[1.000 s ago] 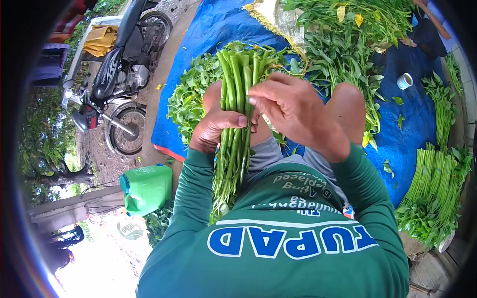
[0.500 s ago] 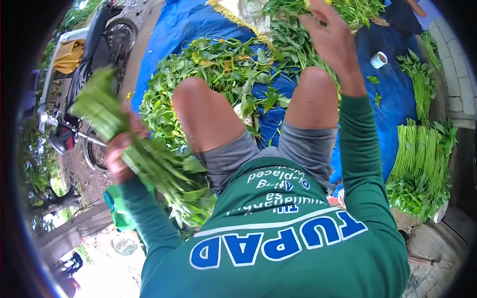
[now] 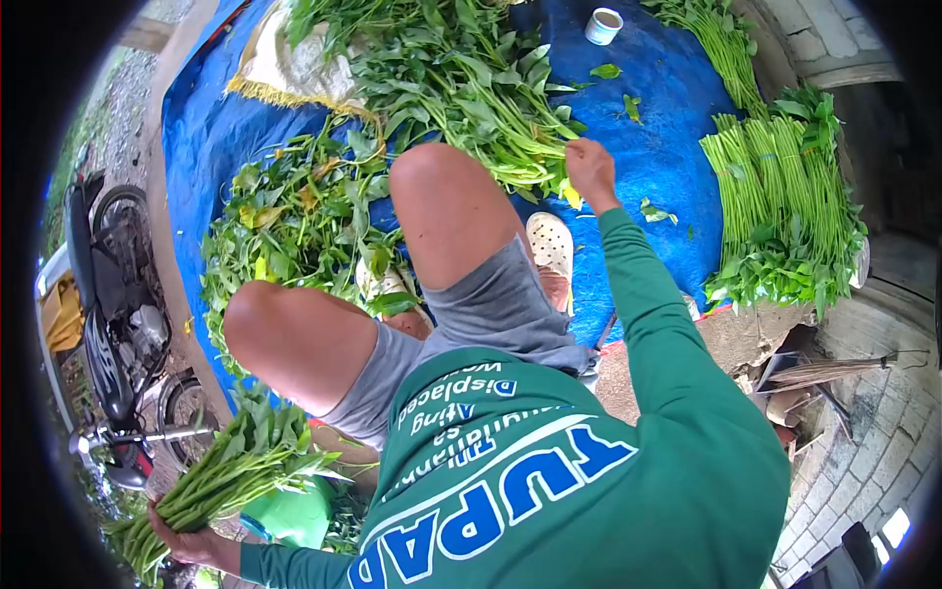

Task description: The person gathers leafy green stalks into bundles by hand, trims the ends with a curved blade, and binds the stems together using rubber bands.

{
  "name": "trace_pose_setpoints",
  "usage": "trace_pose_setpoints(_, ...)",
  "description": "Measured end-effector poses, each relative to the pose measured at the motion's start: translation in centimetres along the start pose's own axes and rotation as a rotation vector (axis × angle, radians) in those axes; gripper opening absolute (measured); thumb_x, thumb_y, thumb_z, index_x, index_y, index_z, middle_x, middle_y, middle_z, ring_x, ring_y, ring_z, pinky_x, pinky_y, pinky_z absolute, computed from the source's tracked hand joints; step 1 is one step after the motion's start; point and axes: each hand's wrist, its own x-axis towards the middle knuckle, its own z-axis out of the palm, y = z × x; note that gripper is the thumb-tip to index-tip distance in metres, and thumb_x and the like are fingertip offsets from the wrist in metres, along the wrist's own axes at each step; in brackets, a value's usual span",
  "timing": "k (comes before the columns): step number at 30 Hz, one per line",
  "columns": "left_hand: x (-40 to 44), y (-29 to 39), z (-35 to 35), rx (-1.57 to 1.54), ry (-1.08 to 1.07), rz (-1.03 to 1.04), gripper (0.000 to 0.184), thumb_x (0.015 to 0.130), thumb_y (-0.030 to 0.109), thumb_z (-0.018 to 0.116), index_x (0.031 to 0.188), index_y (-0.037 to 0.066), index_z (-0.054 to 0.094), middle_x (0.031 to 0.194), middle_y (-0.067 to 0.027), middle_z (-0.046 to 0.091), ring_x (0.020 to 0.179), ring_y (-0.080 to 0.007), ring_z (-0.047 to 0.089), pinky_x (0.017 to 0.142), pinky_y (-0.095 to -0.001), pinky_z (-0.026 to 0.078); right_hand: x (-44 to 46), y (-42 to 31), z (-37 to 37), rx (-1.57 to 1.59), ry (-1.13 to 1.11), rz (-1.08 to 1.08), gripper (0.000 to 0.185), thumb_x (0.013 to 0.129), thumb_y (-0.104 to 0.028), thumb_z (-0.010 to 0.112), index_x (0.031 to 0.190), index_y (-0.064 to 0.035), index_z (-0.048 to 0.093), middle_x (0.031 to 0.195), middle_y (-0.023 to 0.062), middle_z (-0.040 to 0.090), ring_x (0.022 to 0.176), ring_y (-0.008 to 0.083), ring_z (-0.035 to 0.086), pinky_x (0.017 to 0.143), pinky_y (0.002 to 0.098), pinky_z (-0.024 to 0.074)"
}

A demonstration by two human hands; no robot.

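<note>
My left hand, low on the left, is wrapped round the stems of a bunch of water spinach. The bunch's leaves point up and right, beside my thigh. At the right of my knee, my right hand has its fingers closed at the stem ends of a pile of loose water spinach. It seems to pinch a stem there, though the fingertips are partly hidden. A yellow leaf is just beside those fingers. More loose leaves and stems lie left of my knees.
A blue tarp covers the ground, with a whitish sack on it. Banded bundles of greens are stacked at right. A small white tub stands at the top. A green plastic container and a motorcycle are at left.
My view has turned to the right. My left hand has lowered the bunch, whose leaves now point upward. My right hand has come down from a raised position to the pile's stem ends.
</note>
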Motion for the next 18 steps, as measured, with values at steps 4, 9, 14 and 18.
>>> trace_pose_setpoints(4,-2.5,1.6,3.7,-0.03,0.026,-0.097,0.047,0.109,0.031,0.064,0.135,-0.007,0.071,0.127,-0.0185,0.072,0.12,-0.0287,0.069,0.107,-0.0446,0.056,5.0,1.1,2.9,-0.095,0.011,0.036,0.029,0.092,-0.021,0.066,0.109,-0.0053,0.082,0.107,0.0217,0.079,0.105,0.0429,0.074,0.098,0.0517,0.0584)
trace_pose_setpoints(9,-3.2,1.4,4.2,0.073,-0.005,-0.195,0.056,0.115,0.039,0.045,0.146,-0.005,0.063,0.137,-0.0187,0.066,0.126,-0.033,0.064,0.111,-0.047,0.052,7.6,2.8,3.1,-0.455,-0.241,0.156,0.03,0.09,-0.024,0.071,0.114,-0.0111,0.082,0.116,0.0229,0.078,0.112,0.0442,0.073,0.104,0.0521,0.0573)
trace_pose_setpoints(14,-3.7,-1.1,0.7,0.123,-0.113,-0.141,0.055,0.115,0.038,0.048,0.145,-0.005,0.063,0.135,-0.0176,0.066,0.123,-0.0314,0.065,0.109,-0.0456,0.054,9.5,2.1,0.3,-0.382,-0.393,0.105,0.032,0.094,-0.026,0.068,0.12,-0.0115,0.081,0.123,0.0222,0.077,0.115,0.0444,0.072,0.103,0.0529,0.0575)
trace_pose_setpoints(18,-5.8,-0.4,4.0,0.035,-0.014,-0.294,0.051,0.112,0.038,0.055,0.14,-0.001,0.069,0.129,-0.0164,0.067,0.119,-0.0291,0.066,0.105,-0.045,0.056,12.0,0.1,-4.1,-0.139,-0.343,0.022,0.031,0.099,-0.03,0.072,0.118,-0.0066,0.08,0.113,0.0184,0.08,0.099,0.034,0.077,0.086,0.0472,0.0606)
